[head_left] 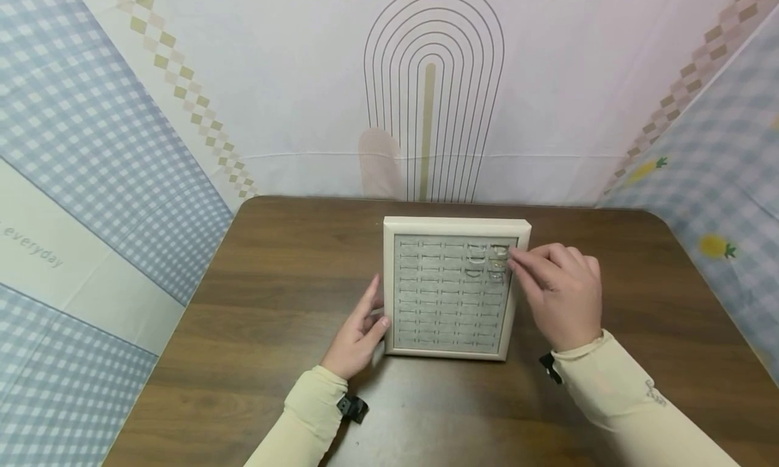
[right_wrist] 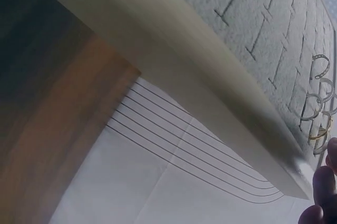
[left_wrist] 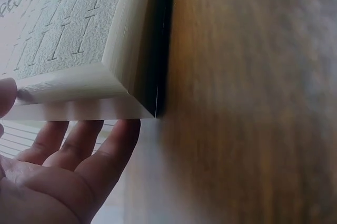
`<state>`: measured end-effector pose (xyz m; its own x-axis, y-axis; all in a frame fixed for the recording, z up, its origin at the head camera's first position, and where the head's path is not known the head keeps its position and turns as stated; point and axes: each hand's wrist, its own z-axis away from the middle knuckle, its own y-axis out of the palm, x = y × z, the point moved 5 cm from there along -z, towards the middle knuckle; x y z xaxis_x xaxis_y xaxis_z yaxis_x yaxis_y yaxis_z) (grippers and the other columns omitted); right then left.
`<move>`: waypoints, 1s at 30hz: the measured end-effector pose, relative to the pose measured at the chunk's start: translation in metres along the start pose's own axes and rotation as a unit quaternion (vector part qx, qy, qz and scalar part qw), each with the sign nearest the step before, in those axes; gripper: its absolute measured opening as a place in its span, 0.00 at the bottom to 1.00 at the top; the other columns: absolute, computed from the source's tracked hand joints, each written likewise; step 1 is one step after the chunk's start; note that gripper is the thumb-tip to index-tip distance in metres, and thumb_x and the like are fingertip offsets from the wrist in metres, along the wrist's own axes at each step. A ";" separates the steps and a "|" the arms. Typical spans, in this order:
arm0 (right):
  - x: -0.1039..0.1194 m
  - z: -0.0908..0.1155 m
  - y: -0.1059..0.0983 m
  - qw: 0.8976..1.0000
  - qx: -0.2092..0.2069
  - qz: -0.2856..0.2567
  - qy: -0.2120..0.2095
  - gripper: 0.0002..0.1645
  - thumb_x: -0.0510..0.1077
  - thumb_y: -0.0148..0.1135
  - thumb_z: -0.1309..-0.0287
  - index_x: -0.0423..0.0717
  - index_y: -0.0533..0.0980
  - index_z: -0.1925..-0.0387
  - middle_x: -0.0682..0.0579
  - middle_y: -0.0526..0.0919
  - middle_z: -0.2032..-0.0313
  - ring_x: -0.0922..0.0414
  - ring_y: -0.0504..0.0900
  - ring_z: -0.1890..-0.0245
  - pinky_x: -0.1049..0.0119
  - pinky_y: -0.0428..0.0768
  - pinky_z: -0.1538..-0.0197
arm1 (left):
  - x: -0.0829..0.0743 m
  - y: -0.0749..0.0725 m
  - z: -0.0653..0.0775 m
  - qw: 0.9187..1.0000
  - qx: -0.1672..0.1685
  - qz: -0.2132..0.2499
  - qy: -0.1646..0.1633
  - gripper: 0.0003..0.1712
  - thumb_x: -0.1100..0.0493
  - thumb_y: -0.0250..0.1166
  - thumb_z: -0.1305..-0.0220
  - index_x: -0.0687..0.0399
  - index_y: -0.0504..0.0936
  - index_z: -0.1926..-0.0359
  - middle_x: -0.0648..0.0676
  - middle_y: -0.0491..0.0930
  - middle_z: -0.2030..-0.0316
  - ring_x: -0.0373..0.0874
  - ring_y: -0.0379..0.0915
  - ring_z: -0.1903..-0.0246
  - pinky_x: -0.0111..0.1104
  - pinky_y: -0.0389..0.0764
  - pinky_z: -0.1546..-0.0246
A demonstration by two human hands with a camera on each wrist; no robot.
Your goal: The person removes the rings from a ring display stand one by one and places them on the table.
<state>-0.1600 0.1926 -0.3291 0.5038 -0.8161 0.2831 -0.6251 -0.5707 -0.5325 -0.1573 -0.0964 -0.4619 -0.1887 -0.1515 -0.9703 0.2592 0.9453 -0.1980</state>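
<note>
Cream frame (head_left: 456, 226) stood on surface (head_left: 274, 284), left edge gripped by left hand (head_left: 356, 336), presumably for steadiness; right hand (head_left: 566, 297), fingertips bunched, held at upper-right rings (head_left: 477, 260); whether one is pinched cannot be told.

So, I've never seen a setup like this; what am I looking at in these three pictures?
There's no machine at work here, just a person's two bare hands. The wide picture comes from a camera on the head; the two close-ups come from cameras on the wrists. A pale frame with a slotted grey panel stands tilted on a wooden table. Several rings sit in the panel's upper right. The left hand holds the frame's side. The right hand has its fingers at the rings; whether they pinch one, I can't tell.
</note>
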 end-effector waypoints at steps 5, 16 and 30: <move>-0.001 -0.005 0.003 1.000 0.017 0.009 -0.006 0.12 0.41 0.76 0.48 0.47 0.89 0.59 0.48 0.84 0.70 0.46 0.76 0.71 0.49 0.63 0.67 | -0.001 0.002 -0.002 1.000 0.000 0.002 0.007 0.43 0.69 0.55 0.27 0.45 0.47 0.19 0.66 0.74 0.44 0.60 0.77 0.44 0.44 0.78 0.41; 0.004 -0.014 0.007 0.998 0.047 0.013 -0.028 0.12 0.39 0.79 0.52 0.46 0.89 0.62 0.48 0.84 0.71 0.47 0.76 0.72 0.49 0.63 0.66 | 0.001 0.002 -0.002 1.000 0.000 -0.011 0.009 0.42 0.70 0.55 0.27 0.45 0.50 0.20 0.65 0.76 0.46 0.57 0.79 0.47 0.43 0.79 0.43; 0.004 -0.020 0.012 0.994 0.108 0.005 0.003 0.05 0.37 0.75 0.47 0.44 0.85 0.67 0.50 0.79 0.70 0.48 0.75 0.69 0.50 0.63 0.62 | 0.001 0.002 -0.004 1.000 0.009 -0.007 0.012 0.42 0.68 0.55 0.26 0.44 0.48 0.19 0.64 0.76 0.46 0.57 0.79 0.46 0.42 0.80 0.43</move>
<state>-0.1775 0.1810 -0.3186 0.4947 -0.8222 0.2814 -0.4872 -0.5305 -0.6937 -0.1609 -0.0935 -0.4631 -0.2148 -0.1573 -0.9639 0.2734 0.9378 -0.2139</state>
